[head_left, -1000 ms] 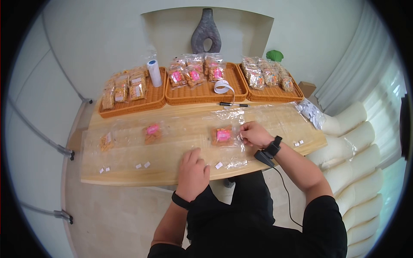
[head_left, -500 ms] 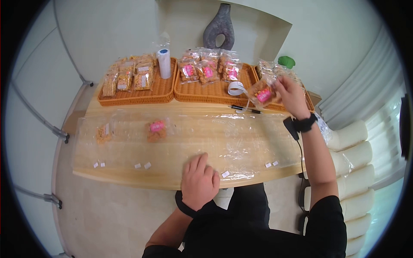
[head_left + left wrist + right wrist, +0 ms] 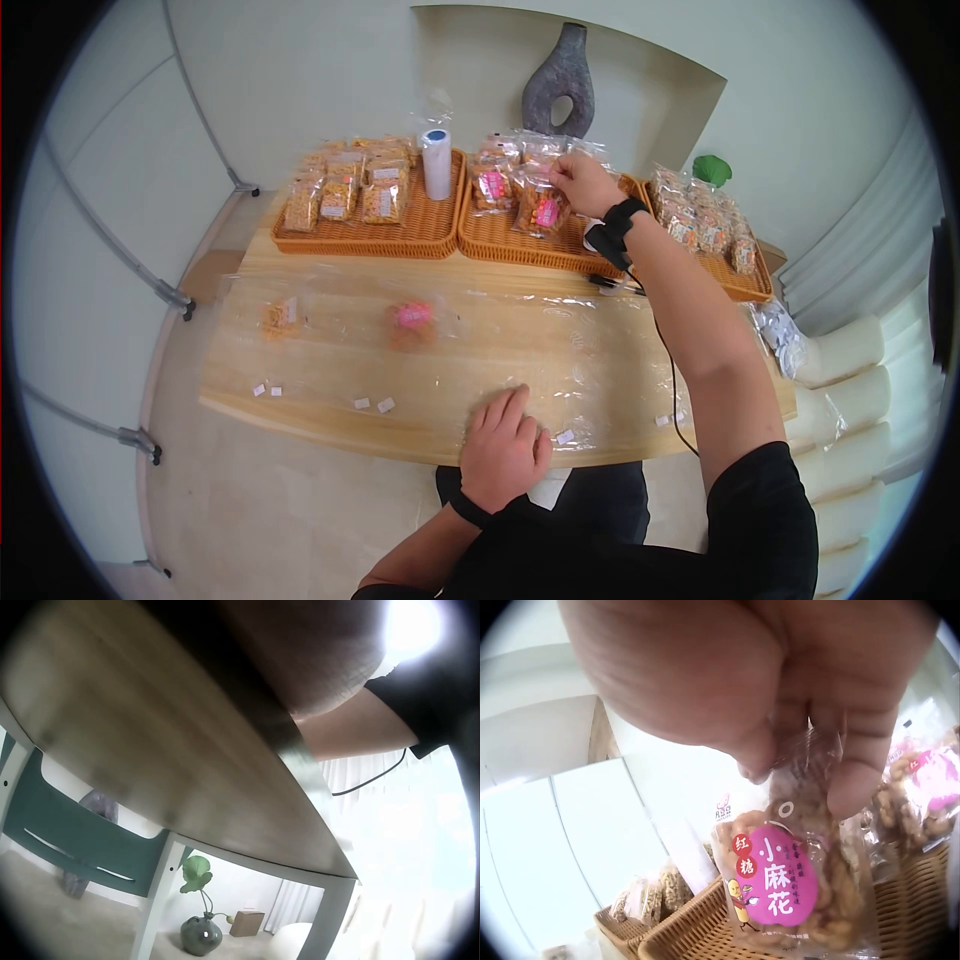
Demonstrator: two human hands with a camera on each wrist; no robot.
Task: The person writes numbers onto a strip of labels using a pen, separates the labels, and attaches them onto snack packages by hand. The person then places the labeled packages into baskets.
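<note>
My right hand (image 3: 590, 187) pinches the top edge of a clear snack bag with a pink label (image 3: 546, 211) over the middle wicker basket (image 3: 530, 250). In the right wrist view the bag (image 3: 780, 877) hangs upright from the fingertips of that hand (image 3: 780, 697), beside other pink-labelled bags (image 3: 930, 784). My left hand (image 3: 503, 450) rests at the table's front edge with its fingers relaxed, left of a small white label (image 3: 565, 437). On the clear film over the table lie another pink-labelled bag (image 3: 412, 322) and a yellowish snack bag (image 3: 281, 317).
Left of the middle basket, another basket (image 3: 370, 243) holds snack bags and a white roll (image 3: 437, 165). A right basket (image 3: 745, 285) holds more bags. A black pen (image 3: 612, 284) lies near the right forearm, and small white labels (image 3: 374, 404) lie along the table's front.
My right hand lifted the pink-labelled bag from the film on the table and carried it back and then left to the middle basket. My left hand stays near the table's front edge.
</note>
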